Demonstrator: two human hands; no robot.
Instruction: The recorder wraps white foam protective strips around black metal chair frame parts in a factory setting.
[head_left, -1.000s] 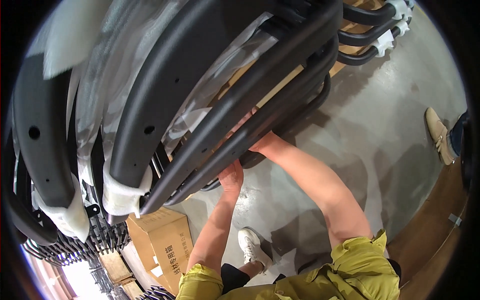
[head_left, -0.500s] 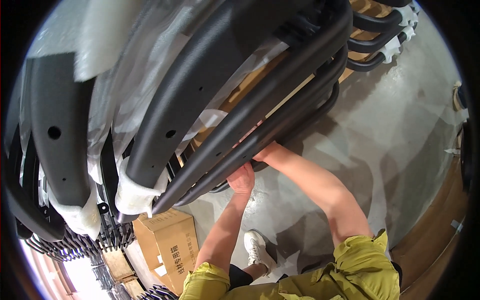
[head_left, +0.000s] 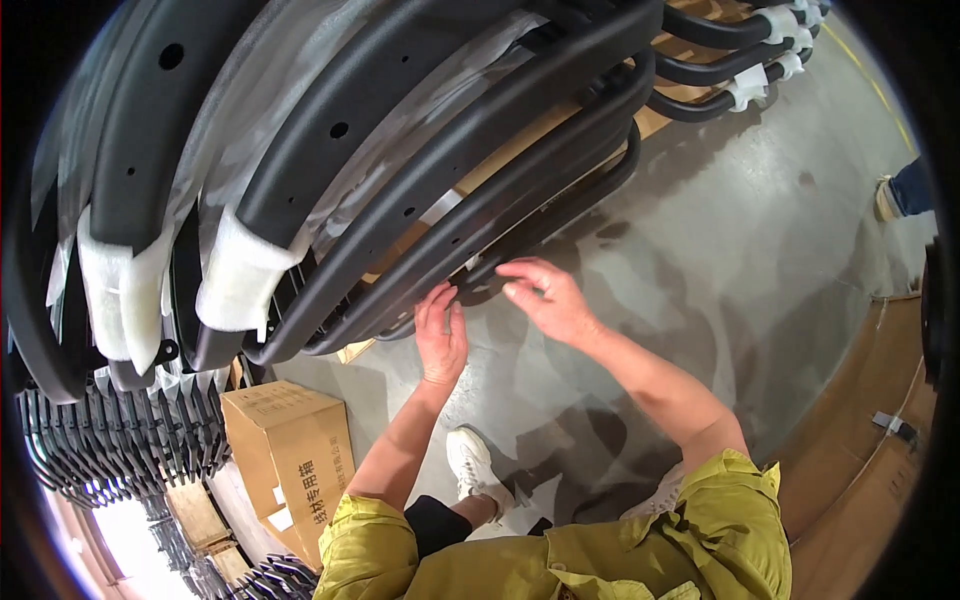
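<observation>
A stack of black curved metal frames (head_left: 470, 190) fills the upper left, some ends wrapped in white foam (head_left: 235, 275). My left hand (head_left: 440, 335) reaches up under the lowest black tubes, its fingertips touching them. My right hand (head_left: 545, 298) hovers just below the tubes with its fingers spread, holding nothing. Both forearms rise from my yellow-green sleeves (head_left: 560, 560) at the bottom edge.
A brown cardboard box (head_left: 290, 455) stands on the grey concrete floor (head_left: 740, 250) at the lower left. More black frames (head_left: 110, 440) are stacked at the far left. My white shoe (head_left: 470, 465) is below. Another person's shoe (head_left: 888, 198) shows at the right edge.
My right hand has come out from between the black tubes and now hangs open below them. My left hand has lowered slightly. The view has shifted, showing more floor.
</observation>
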